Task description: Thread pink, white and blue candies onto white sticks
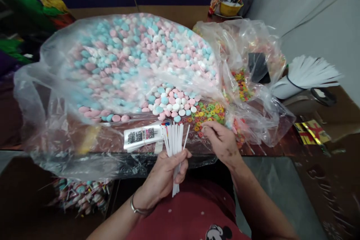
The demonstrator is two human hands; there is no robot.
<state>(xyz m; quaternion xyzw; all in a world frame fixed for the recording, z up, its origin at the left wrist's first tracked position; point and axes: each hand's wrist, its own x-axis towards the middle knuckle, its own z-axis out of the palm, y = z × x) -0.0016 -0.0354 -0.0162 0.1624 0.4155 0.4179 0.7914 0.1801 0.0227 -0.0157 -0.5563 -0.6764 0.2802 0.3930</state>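
My left hand (170,167) is closed round a bundle of thin white paper sticks (174,138). One stick leans out to the right of the bundle, near the thumb. At the edge of a pile of small ring candies (210,111), red, yellow, green and orange, my right hand (222,142) has its thumb and fingertips pinched together. Whether a ring is between those fingertips is too small to tell. Pink, blue and white button-shaped candies (171,101) spill from a big clear bag behind the hands. Left of the sticks lies a stack of printed wrappers (143,137).
The large clear bag (135,56) covers much of the table. A second clear bag (264,37) holds ring candies. More white sticks (312,75) stand bundled at the right. Below left, a box holds finished lollipops (81,195). A cardboard box (168,11) stands behind.
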